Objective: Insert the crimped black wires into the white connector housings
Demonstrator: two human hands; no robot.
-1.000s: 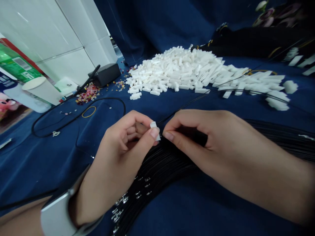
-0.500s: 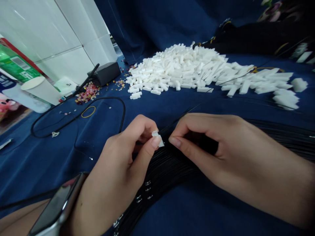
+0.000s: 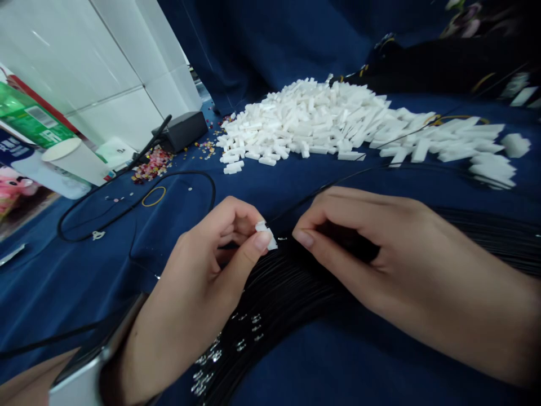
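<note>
My left hand (image 3: 198, 282) is closed, pinching a small white plastic connector housing (image 3: 266, 235) between thumb and forefinger. My right hand (image 3: 380, 270) is closed too, thumb and forefinger pressed together on a thin black wire. Its shiny metal terminal (image 3: 282, 238) sticks out of the fingertips towards the housing, with a small gap between them. A black wire (image 3: 321, 190) runs from near the housing up to the right, behind my right hand; whether it is joined to the housing I cannot tell. Below both hands lies a thick bundle of black wires (image 3: 287, 299), several with metal terminals.
A large heap of white connector housings (image 3: 304, 124) lies behind my hands on dark blue cloth (image 3: 321, 361). At the left are a black box (image 3: 183, 131), a black cable (image 3: 213, 194), a yellow rubber band (image 3: 154, 197), small colourful bits (image 3: 154, 163), a paper cup (image 3: 78, 163) and a green package (image 3: 38, 115).
The left hand with the housing has shifted slightly left and the gap to the right hand has widened. A metal terminal now shows at the right fingertips.
</note>
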